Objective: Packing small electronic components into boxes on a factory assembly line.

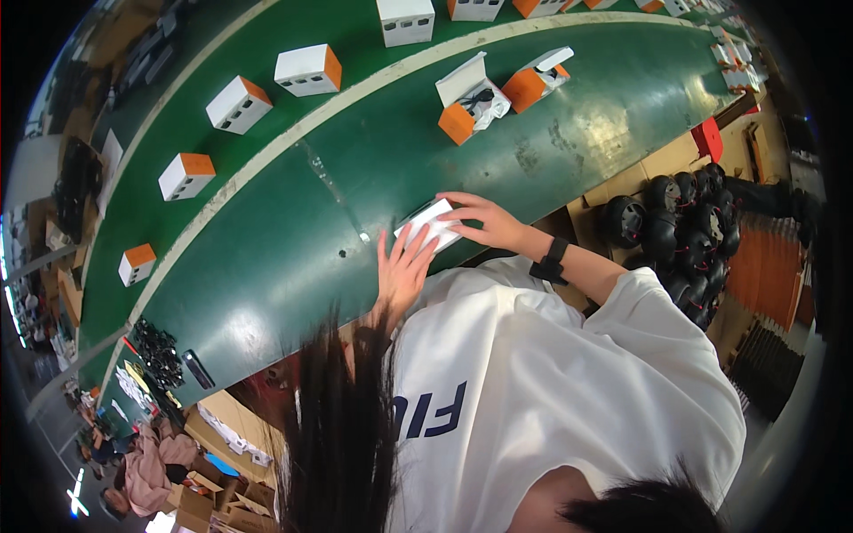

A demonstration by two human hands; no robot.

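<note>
Both hands share the grip on a small white box at the near edge of the green bench. Right hand lies over the box's far and right side, fingers curled onto its top, clasping it. Left hand comes up from below with fingers spread flat against the box's near side, pressing it rather than closing round it. The box rests on the bench surface, slightly tilted in the view. A black wrist band sits on the right forearm, and a white shirt sleeve follows behind it.

Farther out, beyond a pale stripe running along the bench, two open white and orange boxes lie with their flaps up and dark parts inside. Closed white and orange boxes stand in a row to the far left, well apart from each other. On the right, off the bench, a carton holds a heap of black round parts. At the near left end of the bench lies a cluster of small black pieces.
</note>
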